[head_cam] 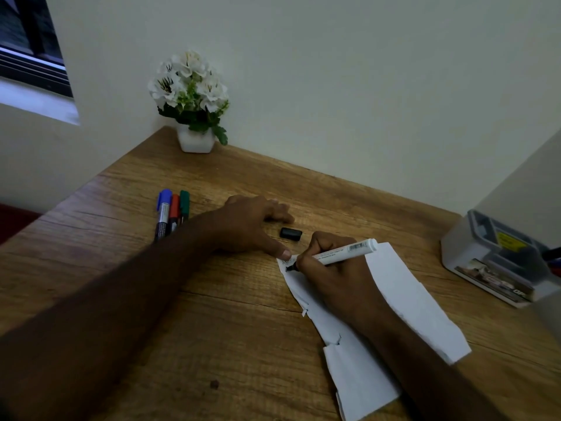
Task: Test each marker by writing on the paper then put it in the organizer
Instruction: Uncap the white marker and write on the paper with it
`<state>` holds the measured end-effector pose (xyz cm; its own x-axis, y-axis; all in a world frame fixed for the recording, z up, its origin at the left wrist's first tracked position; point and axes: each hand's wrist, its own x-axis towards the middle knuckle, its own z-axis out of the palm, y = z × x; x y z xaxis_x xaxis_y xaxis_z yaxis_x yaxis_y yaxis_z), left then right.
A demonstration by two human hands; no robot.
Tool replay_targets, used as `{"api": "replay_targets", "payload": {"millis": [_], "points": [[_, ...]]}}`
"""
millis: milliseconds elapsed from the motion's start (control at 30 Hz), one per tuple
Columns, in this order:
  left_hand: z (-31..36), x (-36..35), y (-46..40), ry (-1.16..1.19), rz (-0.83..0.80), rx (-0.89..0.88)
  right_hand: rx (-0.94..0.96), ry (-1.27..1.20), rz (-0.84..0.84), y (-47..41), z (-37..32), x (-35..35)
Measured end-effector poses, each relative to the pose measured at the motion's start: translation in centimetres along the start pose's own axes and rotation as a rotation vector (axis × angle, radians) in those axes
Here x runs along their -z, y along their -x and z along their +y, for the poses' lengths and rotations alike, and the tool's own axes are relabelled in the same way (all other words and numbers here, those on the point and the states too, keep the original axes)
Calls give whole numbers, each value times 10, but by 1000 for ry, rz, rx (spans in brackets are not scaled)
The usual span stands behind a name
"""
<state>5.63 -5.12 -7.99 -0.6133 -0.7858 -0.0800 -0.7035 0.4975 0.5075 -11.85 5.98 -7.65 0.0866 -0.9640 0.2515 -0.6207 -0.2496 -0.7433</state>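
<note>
One marker [343, 253] uncapped and mid-test at centre frame, tip down on the upper left corner of the paper [403, 296]. Best done with light pressure and a short stroke, then recapped with the black cap [290, 233] lying just above. Right hand [331, 278] wrapped round the barrel, fingers clenched on it, wrist resting on the sheet. Left hand [252, 226] spread flat on the bench [212, 314], fingers released, thumb pinning the paper's corner. Three more markers [171, 214] waiting at left; organizer [498, 259] at right edge.

black cap [290, 233] between hands, organizer [498, 259] approach open
</note>
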Motion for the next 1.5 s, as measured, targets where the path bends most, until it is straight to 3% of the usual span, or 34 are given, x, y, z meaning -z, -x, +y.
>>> {"api": "replay_targets", "payload": {"millis": [267, 1500], "points": [[-1, -1, -2, 4, -4, 15, -15, 29, 105, 3, -2, 6], [2, 1, 1, -33, -5, -16, -89, 162, 101, 1, -3, 7]]}}
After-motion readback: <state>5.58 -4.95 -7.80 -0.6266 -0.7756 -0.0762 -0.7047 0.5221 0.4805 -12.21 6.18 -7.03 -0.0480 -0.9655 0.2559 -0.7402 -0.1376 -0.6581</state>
